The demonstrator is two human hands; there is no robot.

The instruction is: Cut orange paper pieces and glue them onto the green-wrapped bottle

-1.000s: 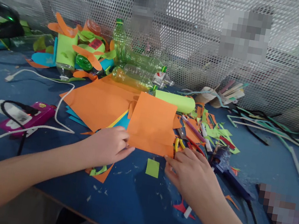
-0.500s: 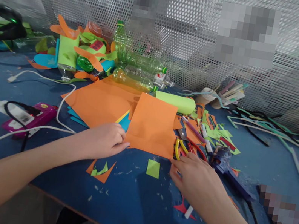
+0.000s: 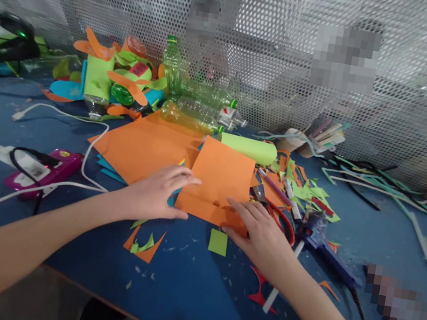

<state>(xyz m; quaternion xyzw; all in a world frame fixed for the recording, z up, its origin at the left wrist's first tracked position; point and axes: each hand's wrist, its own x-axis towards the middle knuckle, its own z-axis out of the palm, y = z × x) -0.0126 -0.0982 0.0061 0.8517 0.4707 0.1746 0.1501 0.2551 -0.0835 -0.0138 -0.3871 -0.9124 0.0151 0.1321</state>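
A square-cut sheet of orange paper (image 3: 221,175) lies between my hands, with a fold or crease line along its near part. My left hand (image 3: 159,192) is at its left edge, thumb and fingers apart, holding nothing. Over the sheet's near right corner rests my right hand (image 3: 256,233), its fingers stretched out across the paper and the thumb at the near edge. A small green paper square (image 3: 218,242) sits just in front of the sheet. Red-handled scissors (image 3: 283,221) lie partly hidden beyond my right hand.
A blue glue gun (image 3: 329,253) and paper scraps (image 3: 307,186) lie to the right. Behind are a green paper roll (image 3: 248,148), plastic bottles (image 3: 192,115) and bottle models with paper propellers (image 3: 98,78). On the left, white cables cross near a magenta box (image 3: 54,171).
Both hands have opened from the near corners of the orange sheet. My right hand has moved left and slightly up onto the paper; my left hand's fingers have spread.
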